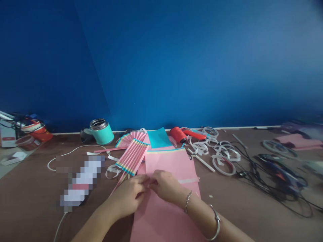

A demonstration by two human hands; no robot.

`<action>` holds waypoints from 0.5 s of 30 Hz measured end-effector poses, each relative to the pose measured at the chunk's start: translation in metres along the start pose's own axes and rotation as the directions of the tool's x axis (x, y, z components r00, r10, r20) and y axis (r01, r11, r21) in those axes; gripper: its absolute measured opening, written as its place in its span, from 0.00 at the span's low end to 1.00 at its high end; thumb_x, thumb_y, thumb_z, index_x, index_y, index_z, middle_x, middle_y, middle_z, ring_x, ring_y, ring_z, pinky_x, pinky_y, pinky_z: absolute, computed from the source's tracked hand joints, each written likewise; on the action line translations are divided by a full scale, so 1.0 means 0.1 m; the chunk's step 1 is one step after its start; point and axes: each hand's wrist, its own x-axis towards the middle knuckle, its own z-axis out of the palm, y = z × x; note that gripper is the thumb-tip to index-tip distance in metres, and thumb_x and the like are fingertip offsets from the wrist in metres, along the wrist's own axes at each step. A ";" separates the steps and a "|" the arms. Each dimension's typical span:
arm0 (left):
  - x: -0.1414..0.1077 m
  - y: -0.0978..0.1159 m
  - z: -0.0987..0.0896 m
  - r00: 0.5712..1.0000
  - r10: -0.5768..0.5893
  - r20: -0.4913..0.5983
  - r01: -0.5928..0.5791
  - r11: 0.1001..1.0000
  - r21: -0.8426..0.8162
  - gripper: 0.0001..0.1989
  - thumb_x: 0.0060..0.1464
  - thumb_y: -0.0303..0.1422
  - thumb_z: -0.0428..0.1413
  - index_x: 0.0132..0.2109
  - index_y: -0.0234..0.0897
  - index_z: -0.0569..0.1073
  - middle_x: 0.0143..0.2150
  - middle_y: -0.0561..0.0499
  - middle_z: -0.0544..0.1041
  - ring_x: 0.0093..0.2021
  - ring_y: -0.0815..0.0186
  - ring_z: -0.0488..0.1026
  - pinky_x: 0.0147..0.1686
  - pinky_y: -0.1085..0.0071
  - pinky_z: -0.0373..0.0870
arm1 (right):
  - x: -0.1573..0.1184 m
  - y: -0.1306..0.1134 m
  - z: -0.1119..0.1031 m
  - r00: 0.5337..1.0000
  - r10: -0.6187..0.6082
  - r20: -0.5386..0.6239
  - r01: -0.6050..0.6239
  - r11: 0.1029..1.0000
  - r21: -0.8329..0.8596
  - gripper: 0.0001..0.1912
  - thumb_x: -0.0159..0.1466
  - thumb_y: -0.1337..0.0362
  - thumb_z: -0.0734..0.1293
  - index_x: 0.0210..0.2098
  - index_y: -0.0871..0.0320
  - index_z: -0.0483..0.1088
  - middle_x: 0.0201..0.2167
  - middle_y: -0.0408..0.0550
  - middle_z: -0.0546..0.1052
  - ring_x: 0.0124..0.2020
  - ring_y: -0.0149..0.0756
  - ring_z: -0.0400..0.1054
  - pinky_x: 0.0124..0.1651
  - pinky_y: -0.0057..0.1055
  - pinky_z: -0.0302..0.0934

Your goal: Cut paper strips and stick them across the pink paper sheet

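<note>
A large pink paper sheet (164,218) lies in front of me, with another pink sheet (168,163) edged in blue and yellow over its upper part. A white strip (188,180) runs across where they meet. My left hand (131,195) and my right hand (166,186) meet at the left edge of that join, fingers pinched together on the paper. A bracelet and a bangle circle my right wrist. Beside the sheets, up and to the left, rests a pleated pink paper (133,156); a pleated fan (128,138) lies behind it.
Behind the sheets are blue paper (158,137) and a red roll (178,135). A turquoise mug (103,132) stands back left, above a pixelated object (83,183) with a white cable. Curled white strips (224,158) and black cables (254,178) lie right. A blue wall rises behind.
</note>
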 end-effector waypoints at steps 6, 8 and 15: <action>0.00 -0.01 0.02 1.000 0.004 -0.004 -0.004 1.000 -0.003 0.18 0.50 0.22 0.49 0.42 0.43 0.78 0.61 0.53 0.67 0.59 0.64 0.64 0.59 0.68 0.58 | -0.03 -0.03 0.03 0.999 -0.006 -0.050 0.003 0.998 -0.062 0.10 0.61 0.66 0.59 0.30 0.62 0.71 0.31 0.51 0.74 0.30 0.33 0.66 0.29 0.28 0.48; 0.00 -0.01 0.02 1.000 0.000 -0.002 0.000 1.000 0.003 0.18 0.49 0.22 0.50 0.41 0.43 0.78 0.60 0.52 0.67 0.59 0.64 0.64 0.59 0.68 0.58 | -0.03 -0.02 0.04 0.998 -0.018 -0.055 0.015 0.999 -0.049 0.10 0.61 0.67 0.58 0.30 0.62 0.71 0.31 0.50 0.74 0.30 0.33 0.65 0.29 0.28 0.48; -0.02 -0.05 0.04 1.000 -0.001 -0.011 0.002 1.000 0.023 0.18 0.51 0.23 0.50 0.44 0.44 0.78 0.60 0.53 0.68 0.59 0.63 0.64 0.59 0.66 0.58 | -0.02 0.04 0.02 0.999 -0.039 -0.031 0.041 0.997 0.069 0.10 0.60 0.69 0.59 0.27 0.60 0.70 0.29 0.47 0.72 0.29 0.30 0.63 0.30 0.25 0.49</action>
